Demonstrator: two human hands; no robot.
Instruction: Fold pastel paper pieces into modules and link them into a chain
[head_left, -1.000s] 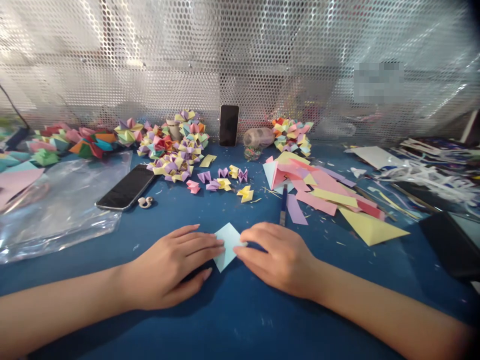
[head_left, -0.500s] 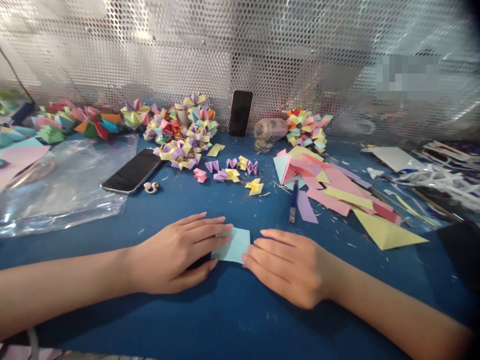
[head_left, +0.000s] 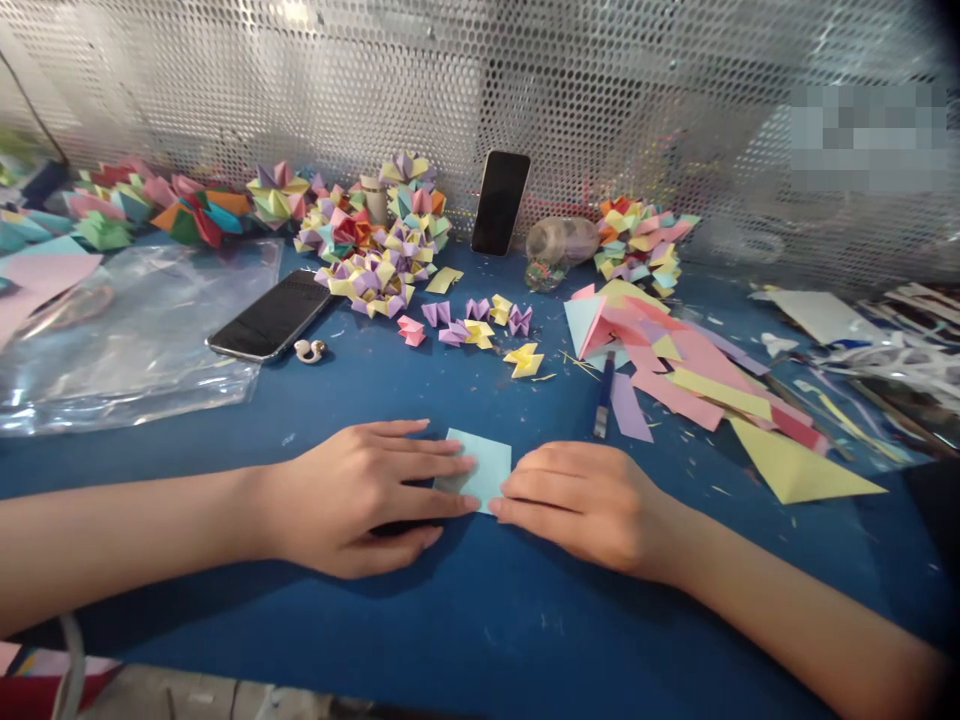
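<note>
My left hand (head_left: 364, 492) lays spread, ungripping fingers across the pale-blue origami paper (head_left: 491, 462) flat on the blue tabletop (head_left: 480, 625), while my right hand (head_left: 600, 503) curls at its right edge, pinching or not I cannot tell.

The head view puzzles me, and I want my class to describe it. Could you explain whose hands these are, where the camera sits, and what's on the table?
There's no machine: these are a person's bare hands, seen by a camera worn on their head, looking forward and down. The left hand lies with fingers spread on a small pale blue paper; the right hand touches its right edge. Farther back on the blue table are small folded pieces, loose paper scraps, a plastic bag and a flat phone.
</note>
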